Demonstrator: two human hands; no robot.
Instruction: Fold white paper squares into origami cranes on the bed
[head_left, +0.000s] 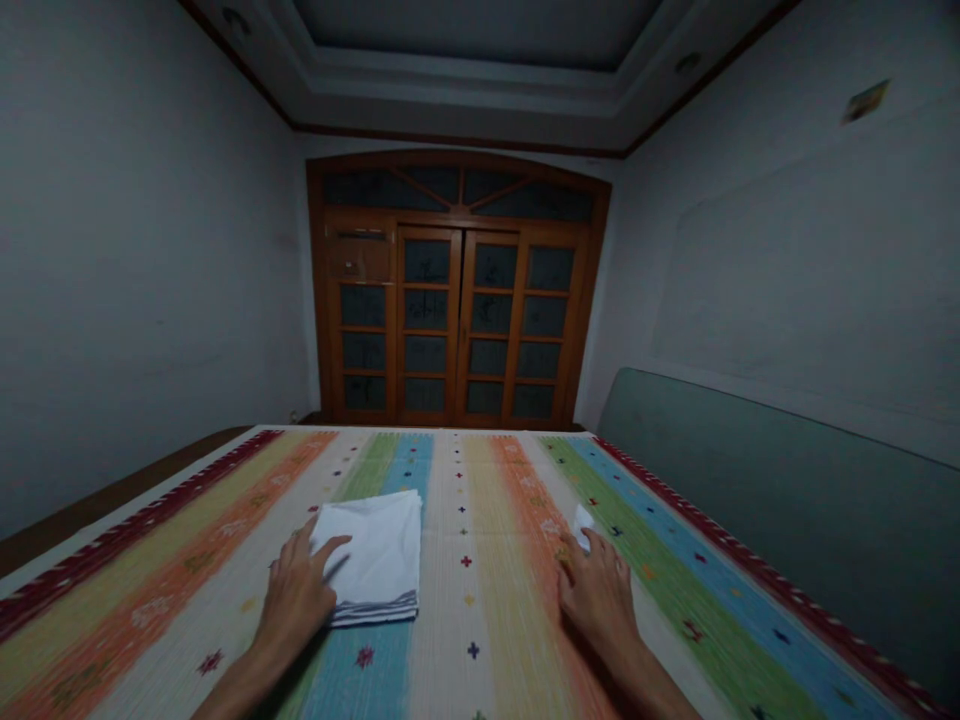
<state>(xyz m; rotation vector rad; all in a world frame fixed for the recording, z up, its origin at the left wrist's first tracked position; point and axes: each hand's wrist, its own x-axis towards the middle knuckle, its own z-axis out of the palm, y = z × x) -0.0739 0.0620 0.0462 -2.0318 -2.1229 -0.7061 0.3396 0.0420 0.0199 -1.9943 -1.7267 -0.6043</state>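
A stack of folded white cloth (pixel 375 550) lies flat on the striped tablecloth (pixel 439 660), its several layered edges showing at the front. At its left side is my left hand (pixel 300 585), with the thumb reaching over the top of the stack and the fingers spread along the left edge. Farther right, my right hand (pixel 600 590) pinches a small white piece (pixel 582 524) between thumb and forefinger just above the tablecloth. Whether that piece is paper or cloth I cannot tell. A gap of bare tablecloth separates it from the stack.
The tablecloth covers a long table running away from me. A pale green panel (pixel 750 490) stands along the right side by the wall. Beyond the table's far end are wooden doors (pixel 461 320) with glass panes. A brown wooden edge (pixel 82 510) borders the left.
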